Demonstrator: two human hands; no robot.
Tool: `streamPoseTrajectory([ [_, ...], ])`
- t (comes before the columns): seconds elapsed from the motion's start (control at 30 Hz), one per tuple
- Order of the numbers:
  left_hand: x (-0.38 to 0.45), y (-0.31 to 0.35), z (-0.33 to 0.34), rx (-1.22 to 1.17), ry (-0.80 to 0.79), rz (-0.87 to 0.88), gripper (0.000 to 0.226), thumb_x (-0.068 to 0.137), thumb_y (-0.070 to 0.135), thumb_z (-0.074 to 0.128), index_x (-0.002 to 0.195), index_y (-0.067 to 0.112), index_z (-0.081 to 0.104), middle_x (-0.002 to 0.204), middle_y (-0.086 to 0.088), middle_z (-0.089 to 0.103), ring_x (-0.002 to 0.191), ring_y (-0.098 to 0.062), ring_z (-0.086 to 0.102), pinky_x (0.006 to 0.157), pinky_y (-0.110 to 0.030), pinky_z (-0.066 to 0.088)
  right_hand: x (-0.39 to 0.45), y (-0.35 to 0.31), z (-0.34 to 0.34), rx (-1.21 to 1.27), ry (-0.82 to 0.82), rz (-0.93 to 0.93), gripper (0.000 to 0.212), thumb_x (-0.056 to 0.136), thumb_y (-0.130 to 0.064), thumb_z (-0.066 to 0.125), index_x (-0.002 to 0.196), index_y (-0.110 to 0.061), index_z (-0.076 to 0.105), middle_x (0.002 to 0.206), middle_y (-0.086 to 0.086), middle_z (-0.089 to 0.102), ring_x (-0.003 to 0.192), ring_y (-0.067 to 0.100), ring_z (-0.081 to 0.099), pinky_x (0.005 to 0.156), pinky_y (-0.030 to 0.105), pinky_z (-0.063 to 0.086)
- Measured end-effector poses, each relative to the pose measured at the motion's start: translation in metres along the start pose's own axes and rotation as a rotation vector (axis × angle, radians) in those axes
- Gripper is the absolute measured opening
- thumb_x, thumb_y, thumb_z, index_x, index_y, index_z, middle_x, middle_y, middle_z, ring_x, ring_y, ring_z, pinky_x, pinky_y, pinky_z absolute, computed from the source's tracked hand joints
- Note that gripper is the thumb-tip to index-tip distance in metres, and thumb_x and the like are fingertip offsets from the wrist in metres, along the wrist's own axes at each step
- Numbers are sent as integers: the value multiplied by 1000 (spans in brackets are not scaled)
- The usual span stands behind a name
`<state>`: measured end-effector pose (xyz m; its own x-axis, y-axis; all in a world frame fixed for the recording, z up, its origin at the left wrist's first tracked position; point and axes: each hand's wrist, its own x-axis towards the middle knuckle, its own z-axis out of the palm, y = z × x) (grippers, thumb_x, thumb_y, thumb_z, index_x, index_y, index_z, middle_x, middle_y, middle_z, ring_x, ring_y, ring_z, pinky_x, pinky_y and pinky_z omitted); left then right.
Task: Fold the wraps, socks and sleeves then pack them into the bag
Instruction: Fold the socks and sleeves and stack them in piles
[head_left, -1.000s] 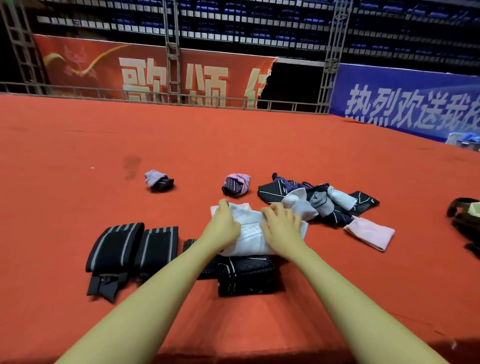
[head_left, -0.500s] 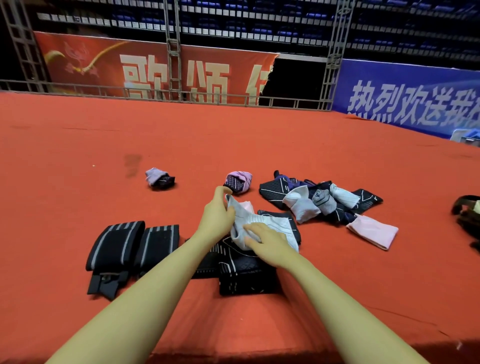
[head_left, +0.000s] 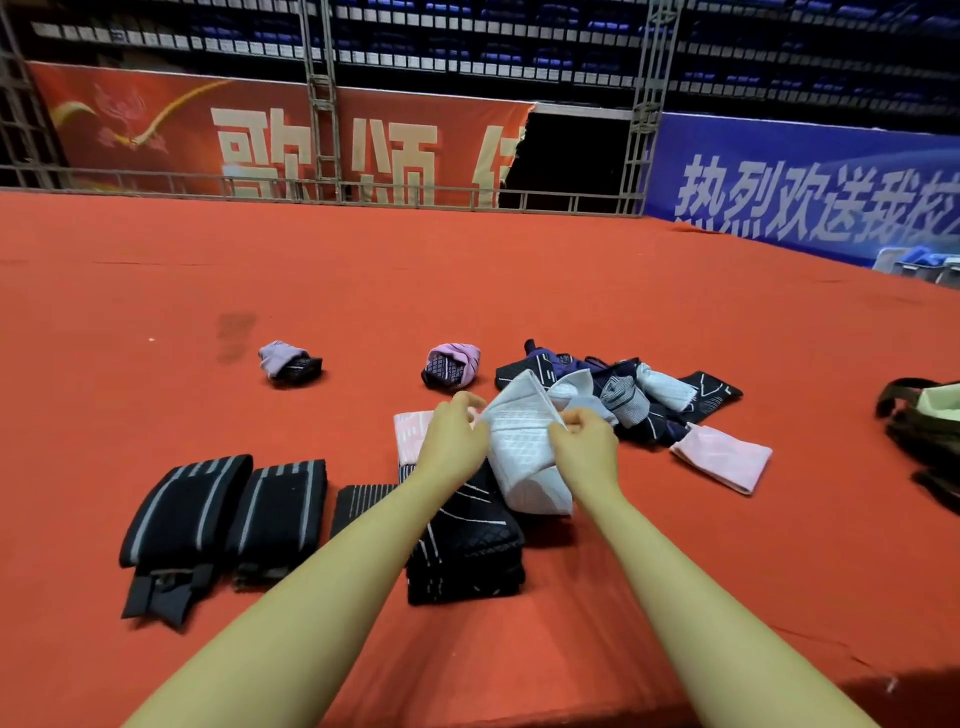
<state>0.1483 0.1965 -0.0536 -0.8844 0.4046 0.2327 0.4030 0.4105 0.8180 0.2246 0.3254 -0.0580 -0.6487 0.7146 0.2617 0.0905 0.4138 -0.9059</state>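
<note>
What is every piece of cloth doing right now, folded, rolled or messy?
White patterned sleeve: lifted, held by both hands.
Two black grey-striped wraps: rolled, side by side.
Black patterned sleeve: folded flat.
Two purple-black socks: balled up.
Mixed cloth pile: unfolded.
Pink sleeve: flat.

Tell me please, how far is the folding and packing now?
Done: two striped wraps lie folded side by side, and two sock bundles are rolled. In hand: both hands, left hand and right hand, hold a white sleeve. Left: the unsorted pile, a pink piece; the bag waits.
</note>
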Motion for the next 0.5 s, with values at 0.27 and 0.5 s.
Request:
streamPoseTrajectory([
  [0.27,4,9,40,587,-187,-59,44,89,30,44,132,31,36,124,-18,48,116,-37,40,97,-42,26,18,43,-10,-393,-113,221,20,81,-30,54,83,-12,62,99,10,65,100,31,57,88,40,41],
  [0.5,3,-6,54,745,-164,-17,55,87,18,44,139,32,34,125,-14,40,114,-34,39,97,-40,26,5,69,1,-606,-206,171,20,94,-31,42,100,-15,53,109,5,64,110,27,54,91,38,27],
])
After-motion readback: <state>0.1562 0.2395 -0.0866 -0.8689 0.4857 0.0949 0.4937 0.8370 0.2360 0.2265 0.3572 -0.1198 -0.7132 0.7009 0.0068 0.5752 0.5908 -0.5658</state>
